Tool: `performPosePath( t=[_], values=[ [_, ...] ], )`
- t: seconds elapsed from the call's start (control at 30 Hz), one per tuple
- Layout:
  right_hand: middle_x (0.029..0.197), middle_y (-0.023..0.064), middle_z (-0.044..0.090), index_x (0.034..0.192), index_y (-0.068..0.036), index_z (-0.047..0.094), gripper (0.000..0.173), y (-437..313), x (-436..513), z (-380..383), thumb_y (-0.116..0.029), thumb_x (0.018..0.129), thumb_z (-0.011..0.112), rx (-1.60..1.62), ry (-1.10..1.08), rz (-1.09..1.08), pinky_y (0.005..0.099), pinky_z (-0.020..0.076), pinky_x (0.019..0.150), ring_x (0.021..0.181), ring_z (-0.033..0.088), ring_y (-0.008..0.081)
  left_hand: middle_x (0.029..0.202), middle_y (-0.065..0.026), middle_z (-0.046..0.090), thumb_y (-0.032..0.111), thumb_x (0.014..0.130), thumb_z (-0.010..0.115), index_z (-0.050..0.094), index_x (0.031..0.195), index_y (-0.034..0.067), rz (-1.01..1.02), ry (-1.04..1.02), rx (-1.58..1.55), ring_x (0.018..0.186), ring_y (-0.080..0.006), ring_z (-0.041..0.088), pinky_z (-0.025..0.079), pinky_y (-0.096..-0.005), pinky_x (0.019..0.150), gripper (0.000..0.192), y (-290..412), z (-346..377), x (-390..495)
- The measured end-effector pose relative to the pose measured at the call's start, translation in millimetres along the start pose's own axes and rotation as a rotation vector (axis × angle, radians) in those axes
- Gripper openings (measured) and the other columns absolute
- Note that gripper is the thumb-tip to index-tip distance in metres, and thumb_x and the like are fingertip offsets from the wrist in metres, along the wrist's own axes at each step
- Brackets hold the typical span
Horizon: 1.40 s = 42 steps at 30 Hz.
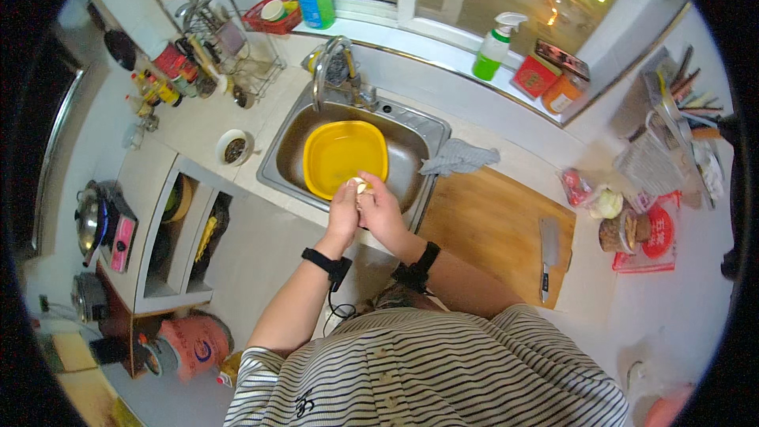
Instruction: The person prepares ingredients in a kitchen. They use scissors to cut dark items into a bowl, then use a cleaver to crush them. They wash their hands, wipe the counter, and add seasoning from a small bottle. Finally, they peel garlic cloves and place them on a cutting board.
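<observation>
Both hands meet over the near rim of a yellow plastic basin that stands in a stainless steel sink. Between the fingers shows a small whitish piece, perhaps garlic, largely covered by them. My left hand has its fingers closed around the piece from the left. My right hand closes on it from the right, thumb at the top. Water appears to lie in the basin. A curved metal faucet rises behind it.
Right of the sink lie a grey cloth and a wooden cutting board bearing a cleaver. A bowl of dark bits stands left of the sink. A pan sits on a portable gas stove at the far left.
</observation>
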State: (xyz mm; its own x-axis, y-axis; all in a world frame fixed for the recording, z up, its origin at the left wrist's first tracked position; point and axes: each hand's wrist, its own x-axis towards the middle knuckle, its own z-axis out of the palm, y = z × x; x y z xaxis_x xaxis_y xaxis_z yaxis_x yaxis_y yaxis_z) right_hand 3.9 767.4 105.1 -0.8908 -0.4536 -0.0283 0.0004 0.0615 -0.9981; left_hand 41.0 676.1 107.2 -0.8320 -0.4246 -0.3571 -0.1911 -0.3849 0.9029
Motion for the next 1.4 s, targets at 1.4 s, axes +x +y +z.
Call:
performPosePath(
  t=[1.4],
  values=[
    [0.068, -0.0031, 0.046, 0.113, -0.011, 0.054, 0.02, -13.3, -153.7, 70.0, -0.022, 0.096, 0.05, 0.628, -0.909, 0.643, 0.0192, 0.0292, 0.044, 0.051, 0.039, 0.0062, 0.065, 0.0031, 0.049, 0.041, 0.1, 0.037, 0.055, 0.088, 0.011, -0.049, -0.057, -0.091, 0.046, -0.0066, 0.038, 0.025, -0.0218, 0.038, 0.037, -26.7, -132.4, -226.8]
  ],
)
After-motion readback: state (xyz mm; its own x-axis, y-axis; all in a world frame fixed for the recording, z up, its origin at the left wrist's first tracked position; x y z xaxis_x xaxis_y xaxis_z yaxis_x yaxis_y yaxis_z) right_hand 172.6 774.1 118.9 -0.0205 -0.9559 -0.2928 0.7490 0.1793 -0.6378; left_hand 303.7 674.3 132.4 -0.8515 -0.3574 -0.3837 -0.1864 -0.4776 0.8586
